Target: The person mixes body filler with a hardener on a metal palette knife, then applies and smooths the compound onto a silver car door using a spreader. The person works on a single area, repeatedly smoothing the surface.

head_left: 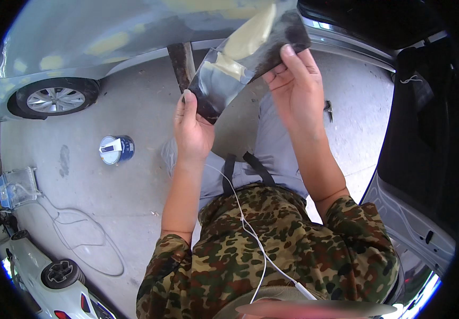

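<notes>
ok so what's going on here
A person holds up a dark board bearing cream paste, the left hand at its near end, the right hand along its right edge. Ahead is a grey car with pale yellow patches. A blue can stands on the floor to the left.

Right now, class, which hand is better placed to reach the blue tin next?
Probably the left hand: it is nearer the blue tin, which stands on that side. The right hand is farther across. Both hold the dark board.
</notes>
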Demonstrator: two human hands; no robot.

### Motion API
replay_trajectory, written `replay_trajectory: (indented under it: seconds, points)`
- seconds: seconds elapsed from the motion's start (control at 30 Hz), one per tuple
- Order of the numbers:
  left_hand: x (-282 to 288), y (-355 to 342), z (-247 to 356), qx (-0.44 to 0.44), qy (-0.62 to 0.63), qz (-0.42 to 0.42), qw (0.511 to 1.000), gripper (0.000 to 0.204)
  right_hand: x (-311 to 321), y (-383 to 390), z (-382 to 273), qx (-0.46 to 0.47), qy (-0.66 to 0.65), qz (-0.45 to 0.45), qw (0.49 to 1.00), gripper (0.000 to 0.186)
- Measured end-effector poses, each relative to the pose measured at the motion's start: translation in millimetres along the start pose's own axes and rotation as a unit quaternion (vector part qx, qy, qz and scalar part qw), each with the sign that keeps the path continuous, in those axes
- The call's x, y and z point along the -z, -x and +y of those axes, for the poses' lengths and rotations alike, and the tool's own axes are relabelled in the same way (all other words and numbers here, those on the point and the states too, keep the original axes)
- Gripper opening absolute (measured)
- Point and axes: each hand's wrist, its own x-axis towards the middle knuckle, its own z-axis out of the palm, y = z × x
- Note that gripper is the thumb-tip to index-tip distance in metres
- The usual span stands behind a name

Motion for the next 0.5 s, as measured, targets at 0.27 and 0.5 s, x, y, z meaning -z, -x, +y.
replay_trajectory:
  seconds: [0.27, 0.5]
  points:
    - [18, -3, -4, 0.005, 0.017, 0.055, 0.998, 0.036, 26, 13, 7, 0.018, 0.549, -0.137, 0.824, 0.023]
    - [14, -4, -14, -0.049, -0.076, 0.102, 0.991, 0.036, 26, -1, 15, 0.313, 0.633, -0.130, 0.696, 0.032]
